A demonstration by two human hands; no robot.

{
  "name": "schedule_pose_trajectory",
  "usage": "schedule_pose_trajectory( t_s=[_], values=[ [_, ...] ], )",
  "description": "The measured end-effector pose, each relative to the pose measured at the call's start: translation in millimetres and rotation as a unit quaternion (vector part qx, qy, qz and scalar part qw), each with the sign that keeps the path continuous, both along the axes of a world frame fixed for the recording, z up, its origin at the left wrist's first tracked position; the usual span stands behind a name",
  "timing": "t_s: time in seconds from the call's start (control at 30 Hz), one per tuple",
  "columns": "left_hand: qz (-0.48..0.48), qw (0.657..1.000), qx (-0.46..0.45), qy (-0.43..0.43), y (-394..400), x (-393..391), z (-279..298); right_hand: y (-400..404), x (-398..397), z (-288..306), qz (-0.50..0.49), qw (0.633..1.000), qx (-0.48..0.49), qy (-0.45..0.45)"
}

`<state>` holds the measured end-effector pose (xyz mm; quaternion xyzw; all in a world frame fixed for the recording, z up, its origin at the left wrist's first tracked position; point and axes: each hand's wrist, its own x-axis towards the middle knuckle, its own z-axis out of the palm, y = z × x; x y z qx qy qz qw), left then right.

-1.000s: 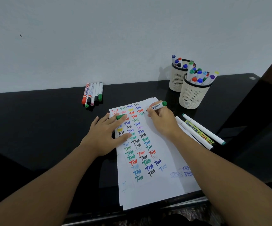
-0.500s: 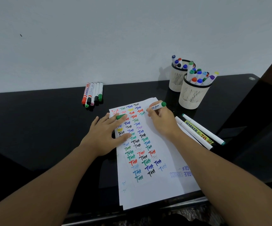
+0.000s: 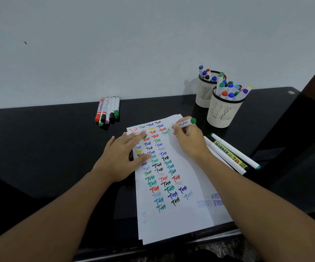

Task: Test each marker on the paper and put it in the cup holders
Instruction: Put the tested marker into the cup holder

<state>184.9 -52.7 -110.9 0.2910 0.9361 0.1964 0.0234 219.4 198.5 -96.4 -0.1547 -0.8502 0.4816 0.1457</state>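
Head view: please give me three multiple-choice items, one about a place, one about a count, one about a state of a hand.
1. Where do the cups stand?
A. at the table's far right, near the wall
B. at the front left corner
C. on the paper

2. How many markers lie in the group far left of the paper?
A. two
B. five
C. nine

3. What does the right hand do?
A. rests flat on the table
B. grips a green-ended marker over the paper
C. reaches into a cup

Answers:
1 A: both cups stand by the wall, right of the paper's top.
2 B: the group holds five markers side by side.
3 B: its fingers are curled round the marker, tip at the paper's top, while the left hand presses the sheet flat, a green cap under its fingers.
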Motion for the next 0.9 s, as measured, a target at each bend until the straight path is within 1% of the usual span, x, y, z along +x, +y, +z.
schedule_pose_trajectory(
  t_s=[0.1, 0.2, 0.27, 0.37, 0.47, 0.53, 0.63, 0.7, 0.77, 0.83, 0.9],
  values=[
    [0.021, 0.998, 0.064, -0.015, 1.8, 2.0, 4.9, 1.2, 4.1, 1.1, 0.017, 0.998, -0.032, 0.056],
    [0.085, 0.985, 0.139, -0.061, 4.4, -4.9, 10.8, -0.5, 6.1, -1.4, 0.039, 0.997, -0.037, 0.063],
    [0.111, 0.983, 0.135, -0.051, 9.3, -11.3, 11.3, -1.0, 7.2, -1.5, 0.052, 0.997, -0.004, 0.047],
    [0.130, 0.986, 0.108, 0.012, 19.2, -12.0, 3.5, -2.0, 9.9, 1.6, 0.104, 0.993, 0.050, 0.009],
    [0.147, 0.982, 0.096, 0.064, 23.2, -11.8, -5.0, -5.1, 11.9, 5.0, 0.160, 0.986, 0.052, -0.009],
    [0.148, 0.980, 0.106, 0.076, 22.3, -14.1, -7.1, -6.1, 11.1, 3.7, 0.166, 0.985, 0.042, 0.007],
    [0.140, 0.975, 0.152, 0.087, 20.7, -13.1, -8.5, -7.1, 8.7, 4.2, 0.140, 0.989, 0.043, 0.033],
    [0.133, 0.970, 0.175, 0.108, 20.5, -10.3, -7.7, -6.6, 5.2, 5.3, 0.126, 0.990, 0.055, 0.031],
    [0.129, 0.968, 0.179, 0.121, 21.3, -6.8, -4.5, -7.0, 2.1, 9.2, 0.138, 0.989, 0.059, 0.017],
    [0.135, 0.967, 0.182, 0.114, 22.7, -3.8, -1.7, -8.0, 0.9, 17.1, 0.164, 0.984, 0.067, -0.016],
    [0.141, 0.968, 0.182, 0.104, 24.0, -0.5, 1.1, -9.0, 0.8, 25.0, 0.176, 0.975, 0.122, -0.051]
  ],
)
